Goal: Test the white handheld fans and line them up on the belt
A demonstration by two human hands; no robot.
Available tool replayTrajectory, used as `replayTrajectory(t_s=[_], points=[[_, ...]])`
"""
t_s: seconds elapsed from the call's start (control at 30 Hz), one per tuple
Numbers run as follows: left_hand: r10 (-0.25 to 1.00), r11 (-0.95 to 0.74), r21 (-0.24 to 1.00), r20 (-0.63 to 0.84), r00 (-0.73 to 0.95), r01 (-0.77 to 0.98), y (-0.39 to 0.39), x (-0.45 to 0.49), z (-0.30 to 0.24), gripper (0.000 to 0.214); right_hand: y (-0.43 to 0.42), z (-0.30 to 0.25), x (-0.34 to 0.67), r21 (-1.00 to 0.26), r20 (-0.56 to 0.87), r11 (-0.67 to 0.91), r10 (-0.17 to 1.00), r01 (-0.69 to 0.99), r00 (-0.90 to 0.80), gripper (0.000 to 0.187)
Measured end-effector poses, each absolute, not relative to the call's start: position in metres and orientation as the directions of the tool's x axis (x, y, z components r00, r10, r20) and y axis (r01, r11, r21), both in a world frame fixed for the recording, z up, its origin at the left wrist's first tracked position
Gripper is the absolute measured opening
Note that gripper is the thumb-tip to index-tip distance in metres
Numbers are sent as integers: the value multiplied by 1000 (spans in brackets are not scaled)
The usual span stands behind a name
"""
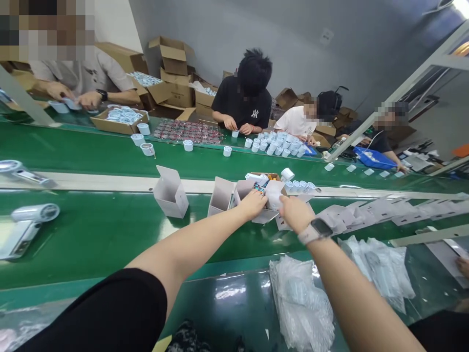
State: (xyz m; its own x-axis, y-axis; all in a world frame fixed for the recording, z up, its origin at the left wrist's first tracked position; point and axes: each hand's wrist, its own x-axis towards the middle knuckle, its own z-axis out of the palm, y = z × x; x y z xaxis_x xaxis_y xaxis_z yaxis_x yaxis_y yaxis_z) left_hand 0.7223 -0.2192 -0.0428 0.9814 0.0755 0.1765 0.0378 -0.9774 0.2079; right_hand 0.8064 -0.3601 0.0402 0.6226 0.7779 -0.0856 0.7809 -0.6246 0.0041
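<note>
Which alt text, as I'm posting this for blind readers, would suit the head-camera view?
A person's left hand and right hand reach in among white boxes lined along a green surface. Four co-workers are on the far side, some near pale blue round parts; clear plastic packets lie in the foreground.

Interlocking white "NY" letters (254, 114) stand on a black T-shirt (237, 108).

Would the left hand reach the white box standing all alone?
Probably yes: other open boxes stand between the left hand and the lone white box, but the space above looks free.
</note>
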Motion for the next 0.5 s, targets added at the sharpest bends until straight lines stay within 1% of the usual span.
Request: replayTrajectory(t_s=[0.07,0.13,0.2,0.3,0.4,0.5], points=[[78,-977,207,175,981,40,-222,724,-44,26,-335,47,827,7,-153,-643,756,766,636,24],[78,-979,201,175,982,42,-227,726,-44,28,-313,45,842,-11,-171,-669,734,744,657,26],[78,-981,191,175,981,44,-233,727,-43,28,-299,34,843,-43,-138,-698,713,715,688,28],[74,-984,174,187,980,41,-239,727,-40,26,-301,10,818,-117,-8,-741,667,662,745,30],[44,-987,160,199,979,12,-243,726,-32,27,-344,-15,775,-239,139,-747,606,621,783,28],[19,-988,154,177,984,-8,-247,723,-16,25,-438,-36,730,-391,209,-729,524,561,826,23]])
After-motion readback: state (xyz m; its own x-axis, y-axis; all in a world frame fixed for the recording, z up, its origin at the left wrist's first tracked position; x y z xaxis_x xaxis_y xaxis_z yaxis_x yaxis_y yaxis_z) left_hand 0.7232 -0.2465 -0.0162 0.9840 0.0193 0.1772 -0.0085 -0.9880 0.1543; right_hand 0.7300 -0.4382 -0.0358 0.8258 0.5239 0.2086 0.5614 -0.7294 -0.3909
